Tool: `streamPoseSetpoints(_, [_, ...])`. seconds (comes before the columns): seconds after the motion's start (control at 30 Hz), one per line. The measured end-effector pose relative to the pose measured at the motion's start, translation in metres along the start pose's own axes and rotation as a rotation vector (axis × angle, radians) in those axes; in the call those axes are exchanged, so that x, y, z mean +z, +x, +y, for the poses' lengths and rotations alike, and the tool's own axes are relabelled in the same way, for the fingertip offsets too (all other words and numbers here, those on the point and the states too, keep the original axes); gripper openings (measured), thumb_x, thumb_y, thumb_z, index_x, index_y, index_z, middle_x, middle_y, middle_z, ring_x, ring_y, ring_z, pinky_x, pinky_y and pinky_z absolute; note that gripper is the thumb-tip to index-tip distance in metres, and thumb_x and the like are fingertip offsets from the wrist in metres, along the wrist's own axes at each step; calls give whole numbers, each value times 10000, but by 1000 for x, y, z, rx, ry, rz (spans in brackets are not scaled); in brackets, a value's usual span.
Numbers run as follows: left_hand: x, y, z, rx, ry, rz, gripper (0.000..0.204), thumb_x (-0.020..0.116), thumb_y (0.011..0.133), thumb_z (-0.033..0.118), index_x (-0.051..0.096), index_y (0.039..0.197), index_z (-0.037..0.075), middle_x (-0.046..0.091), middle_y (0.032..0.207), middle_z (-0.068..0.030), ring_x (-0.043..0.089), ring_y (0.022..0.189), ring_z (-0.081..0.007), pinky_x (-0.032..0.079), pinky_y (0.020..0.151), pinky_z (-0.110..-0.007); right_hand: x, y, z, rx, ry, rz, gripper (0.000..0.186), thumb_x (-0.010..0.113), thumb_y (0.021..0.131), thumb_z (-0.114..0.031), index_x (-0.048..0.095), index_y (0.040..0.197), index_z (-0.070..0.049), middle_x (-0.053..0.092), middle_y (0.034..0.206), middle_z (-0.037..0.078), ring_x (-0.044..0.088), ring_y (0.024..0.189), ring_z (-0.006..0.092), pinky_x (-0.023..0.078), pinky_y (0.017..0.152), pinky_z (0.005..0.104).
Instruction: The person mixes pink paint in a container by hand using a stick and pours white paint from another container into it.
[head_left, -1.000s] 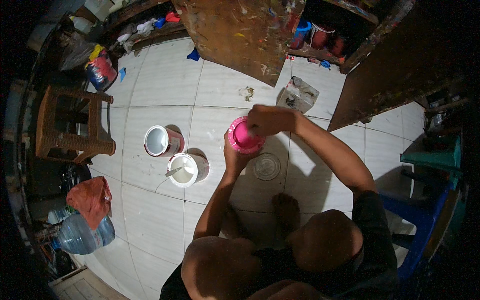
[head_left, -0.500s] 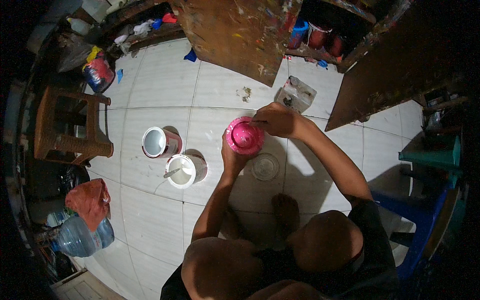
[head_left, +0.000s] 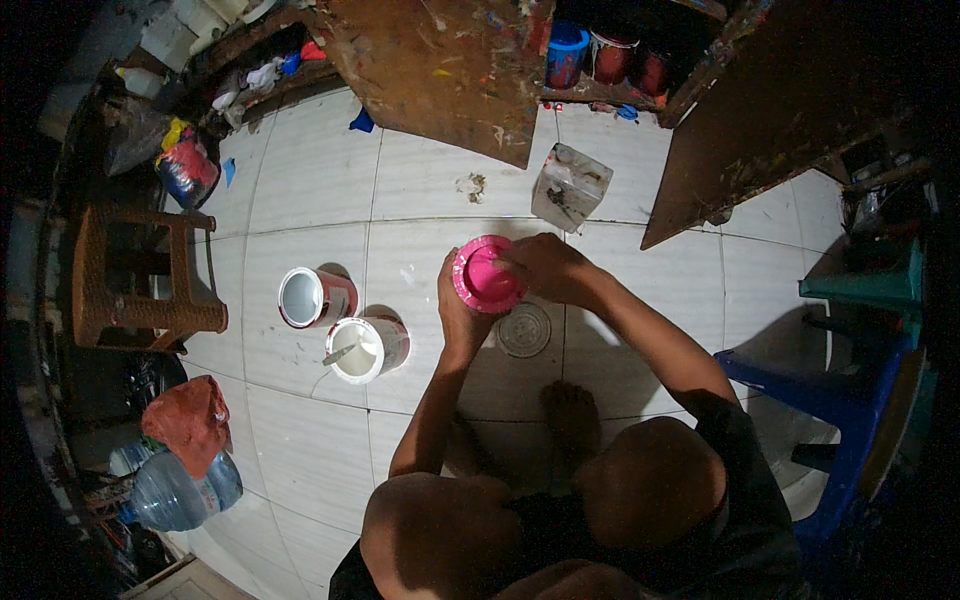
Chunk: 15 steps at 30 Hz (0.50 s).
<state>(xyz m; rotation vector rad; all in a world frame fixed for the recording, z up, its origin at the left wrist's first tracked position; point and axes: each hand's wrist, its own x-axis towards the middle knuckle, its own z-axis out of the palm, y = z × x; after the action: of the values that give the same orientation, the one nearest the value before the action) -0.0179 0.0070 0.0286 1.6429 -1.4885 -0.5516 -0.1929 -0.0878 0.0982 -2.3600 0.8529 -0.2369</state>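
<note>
My left hand (head_left: 463, 325) is wrapped round a container of bright pink paint (head_left: 480, 277), holding it above the tiled floor (head_left: 420, 240). My right hand (head_left: 548, 268) is closed at the container's right rim, on what appears to be a thin stick, mostly hidden, reaching into the paint. Just below the container lies a round translucent lid (head_left: 523, 337). To the left stand an open white tub (head_left: 385, 360) with a pale scraper or spoon (head_left: 340, 352) in it, and an open tin (head_left: 335, 300) with a grey inside.
A brown stool (head_left: 185, 320) and water jug (head_left: 180, 495) with red bag (head_left: 185, 420) stand left; blue (head_left: 850, 420) and green (head_left: 865, 285) stools right. Ahead are a clear box (head_left: 570, 185), wooden doors (head_left: 430, 80) and paint buckets (head_left: 565, 55) on a shelf.
My right hand has shifted slightly lower beside the pink container, its fingers moving over the paint. My left hand keeps holding the container. The view has shifted a little.
</note>
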Motion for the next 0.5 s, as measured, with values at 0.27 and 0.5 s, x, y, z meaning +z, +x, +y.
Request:
streamPoseSetpoints(0.27, [3,-4,-9,-5,2,20,1149,1004,573,291,363,1473,-23,468,1455,-262,475,1350,-424,421,1127,-466,-9,1,-7,93,153,69,354,567,987,-323,682,950,10,706,914,257,705,882,426,544,787,527])
streamPoseSetpoints(0.5, [3,-4,-7,-49,-51,-23,1133,1012,554,269,395,1460,-20,474,1452,-258,476,1351,-419,424,1123,-459,-16,5,-8,194,251,109,286,650,975,-290,726,979,-14,712,853,245,717,742,329,535,717,428])
